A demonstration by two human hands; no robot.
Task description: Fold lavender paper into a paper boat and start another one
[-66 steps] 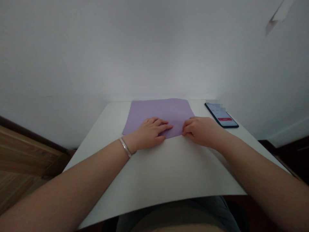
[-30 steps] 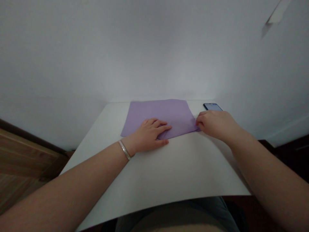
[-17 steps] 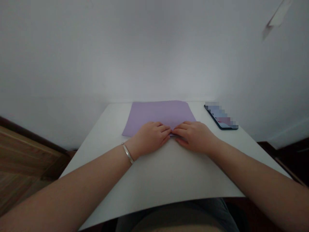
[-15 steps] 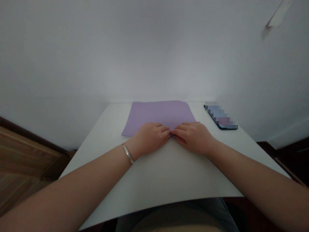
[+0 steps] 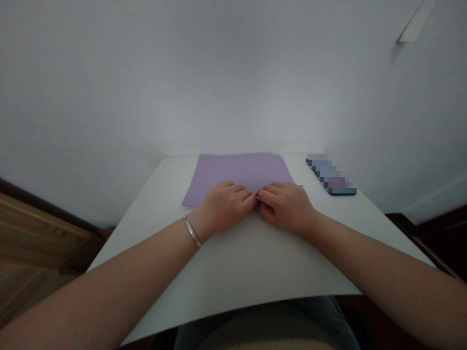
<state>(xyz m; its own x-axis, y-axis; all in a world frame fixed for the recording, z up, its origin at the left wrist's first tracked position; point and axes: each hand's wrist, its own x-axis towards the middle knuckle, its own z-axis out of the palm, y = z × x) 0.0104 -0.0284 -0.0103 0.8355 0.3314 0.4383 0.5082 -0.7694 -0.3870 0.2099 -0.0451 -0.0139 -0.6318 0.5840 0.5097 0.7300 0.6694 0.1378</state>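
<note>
A purple sheet of paper [image 5: 239,169] lies on the white table, its far edge close to the wall. My left hand [image 5: 229,206] is closed on its near edge, fingers pointing right. My right hand [image 5: 286,205] meets it from the other side, thumb and fingers pinching the same edge. A small bit of rolled or folded purple shows between the two sets of fingertips. The hands hide most of the near edge, so its exact shape cannot be made out. A silver bracelet [image 5: 193,233] sits on my left wrist.
A phone [image 5: 330,176] with a blurred-out screen rests on the right of the white table [image 5: 233,267]. The wall [image 5: 233,87] rises right behind the table. Wooden furniture [image 5: 40,243] stands low on the left, and a pale flap [image 5: 416,26] hangs on the wall at upper right.
My right hand's fingers have shifted slightly up and left at the paper's near edge, and a little more purple shows between the fingertips. The view has shifted slightly.
</note>
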